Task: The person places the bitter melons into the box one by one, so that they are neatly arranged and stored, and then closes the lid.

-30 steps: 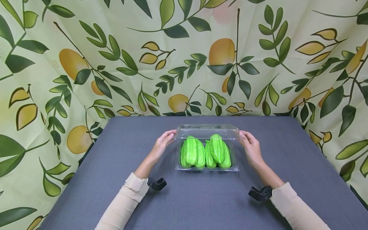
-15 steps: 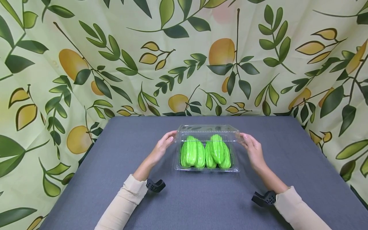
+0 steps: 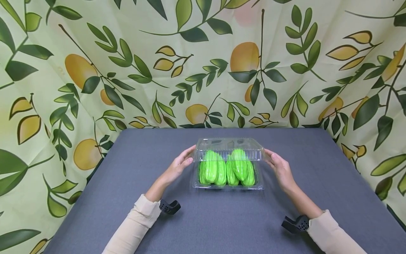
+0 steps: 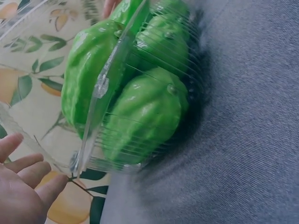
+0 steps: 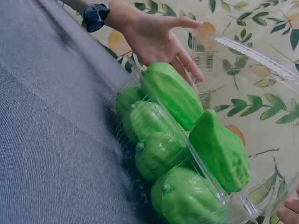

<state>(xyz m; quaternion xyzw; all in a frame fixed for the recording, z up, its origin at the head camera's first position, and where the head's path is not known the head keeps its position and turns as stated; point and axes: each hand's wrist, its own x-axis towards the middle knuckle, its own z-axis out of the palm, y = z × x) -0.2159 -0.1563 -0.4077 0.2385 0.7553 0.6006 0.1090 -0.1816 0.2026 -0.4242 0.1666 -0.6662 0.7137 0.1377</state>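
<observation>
A clear plastic clamshell box holds several green ribbed gourds, their glossy, bumpy skin showing in both wrist views. Its hinged lid stands partly raised, leaning over the gourds' far ends. My left hand is at the lid's left side, fingers extended with the tips at the edge; in the right wrist view its palm faces the box. On the other side my right hand has its fingers stretched along the lid's right edge. Only a few right-hand fingertips show in the right wrist view.
The box stands on a grey cloth-covered table. A hanging cloth printed with leaves and fruit surrounds the table's back and sides. Each wrist carries a black camera mount.
The lid has tilted forward and down, its front edge now covering more of the gourds. Both forearms have shifted slightly outward, while the hands stay at the lid's sides.
</observation>
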